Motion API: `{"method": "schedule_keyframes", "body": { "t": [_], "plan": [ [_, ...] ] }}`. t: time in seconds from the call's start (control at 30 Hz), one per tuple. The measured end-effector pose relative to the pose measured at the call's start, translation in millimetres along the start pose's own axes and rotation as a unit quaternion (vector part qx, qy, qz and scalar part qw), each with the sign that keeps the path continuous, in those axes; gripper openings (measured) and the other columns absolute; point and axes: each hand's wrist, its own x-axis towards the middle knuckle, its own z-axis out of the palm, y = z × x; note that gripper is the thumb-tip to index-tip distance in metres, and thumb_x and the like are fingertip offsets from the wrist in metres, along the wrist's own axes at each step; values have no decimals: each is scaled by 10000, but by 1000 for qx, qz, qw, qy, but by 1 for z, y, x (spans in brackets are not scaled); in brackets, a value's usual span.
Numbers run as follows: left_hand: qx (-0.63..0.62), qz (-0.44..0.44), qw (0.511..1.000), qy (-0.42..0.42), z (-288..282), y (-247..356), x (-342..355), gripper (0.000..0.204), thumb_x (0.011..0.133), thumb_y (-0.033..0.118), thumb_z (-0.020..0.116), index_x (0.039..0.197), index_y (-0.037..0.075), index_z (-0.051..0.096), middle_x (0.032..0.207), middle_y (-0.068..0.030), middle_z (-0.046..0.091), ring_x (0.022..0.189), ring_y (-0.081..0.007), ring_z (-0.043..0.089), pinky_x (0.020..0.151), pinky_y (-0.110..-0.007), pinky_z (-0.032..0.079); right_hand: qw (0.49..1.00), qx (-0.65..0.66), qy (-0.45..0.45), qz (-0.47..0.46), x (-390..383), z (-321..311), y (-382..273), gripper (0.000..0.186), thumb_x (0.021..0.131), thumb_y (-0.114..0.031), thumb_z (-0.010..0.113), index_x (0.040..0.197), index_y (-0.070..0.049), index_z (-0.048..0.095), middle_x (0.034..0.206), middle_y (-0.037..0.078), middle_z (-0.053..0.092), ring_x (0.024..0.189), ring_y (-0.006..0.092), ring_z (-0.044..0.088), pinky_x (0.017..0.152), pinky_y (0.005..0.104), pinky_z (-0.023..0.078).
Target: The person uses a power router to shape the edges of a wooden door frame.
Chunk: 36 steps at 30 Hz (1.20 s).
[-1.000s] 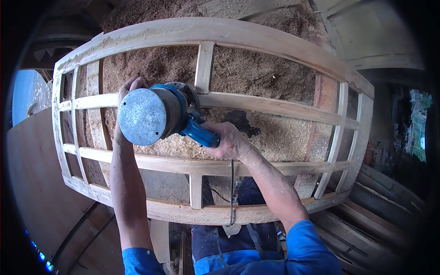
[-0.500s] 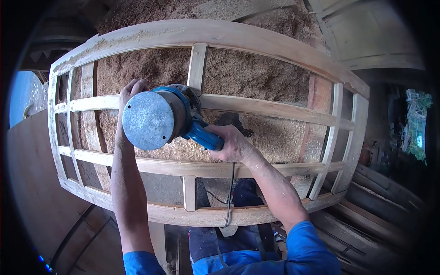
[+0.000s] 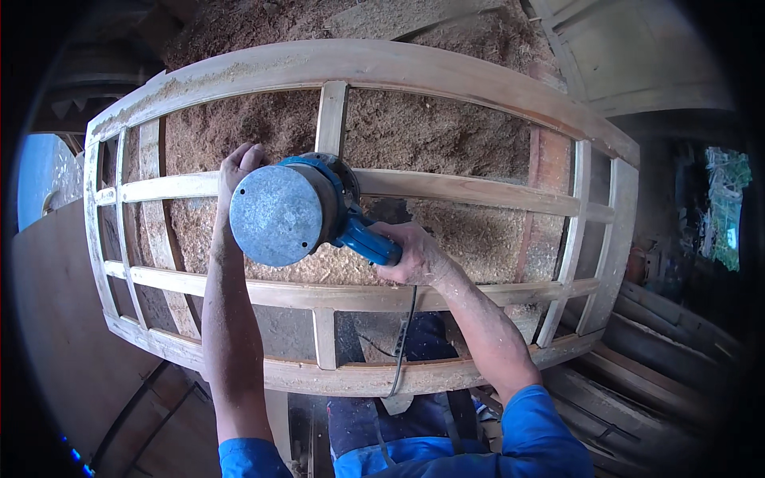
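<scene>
A blue corded router point(image 3: 275, 215) with a big round grey metal cap leans over the upper long bar of a wooden lattice frame point(image 3: 478, 191). Its dark round base point(image 3: 344, 179) is at the joint of that bar and a short upright piece point(image 3: 331, 119). My right hand point(image 3: 413, 253) is wrapped round the blue rear handle. Curled at the router's far left side is my left hand point(image 3: 239, 167); its grip is partly hidden behind the cap. The power cord point(image 3: 405, 334) drops from the handle over the frame's near rail.
Sawdust and shavings point(image 3: 446, 143) lie thick beneath and beyond the frame. Stacked boards point(image 3: 645, 342) stand at the lower right, and a wooden panel point(image 3: 56, 295) at the left. A pale panel point(image 3: 645, 56) leans at the far right.
The router has shifted a short way to the right along the upper bar and slightly nearer. Both my hands have moved with it.
</scene>
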Motion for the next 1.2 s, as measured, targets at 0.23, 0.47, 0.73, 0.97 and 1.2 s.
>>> {"method": "schedule_keyframes", "body": {
  "t": [0.23, 0.47, 0.73, 0.97, 1.2],
  "plan": [
    [21, -10, 1000, 16, 12, -7, 4, 318, 949, 253, 554, 737, 19, 581, 651, -4, 537, 603, -84, 477, 551, -270, 406, 1000, 8, -2, 15, -10, -9, 4, 458, 673, -125, 722, 1121, -121, 628, 828, 109, 697, 790, 260, 704, 736, 367, 549],
    [7, -23, 1000, 17, 32, -12, 6, 335, 936, 287, 562, 763, 4, 606, 638, -10, 544, 603, -90, 494, 558, -275, 410, 1000, 3, 18, 23, -26, -21, 15, 429, 661, -119, 710, 1085, -107, 644, 813, 112, 686, 744, 259, 687, 710, 368, 536],
    [53, -45, 997, 23, 73, 17, -15, 362, 912, 307, 547, 805, -27, 639, 634, -96, 608, 621, -178, 617, 608, -337, 481, 996, 39, 33, 77, -50, -45, 17, 270, 690, -146, 675, 929, -34, 620, 670, 35, 587, 608, 130, 539, 607, 314, 465],
    [57, -19, 998, -7, 118, 41, -17, 341, 909, 295, 549, 938, -21, 671, 732, -203, 664, 703, -260, 699, 690, -387, 531, 988, -54, 143, -7, -95, -55, 53, 316, 687, -82, 724, 979, -19, 621, 767, 61, 622, 696, 171, 624, 649, 334, 498],
    [67, -16, 998, -1, 69, 27, -17, 354, 891, 307, 553, 983, -10, 681, 839, -235, 683, 830, -348, 691, 779, -424, 526, 987, -97, 113, -56, -72, -23, 52, 480, 711, -67, 759, 1120, 3, 517, 913, 85, 633, 788, 201, 646, 750, 367, 526]
  ]
}}
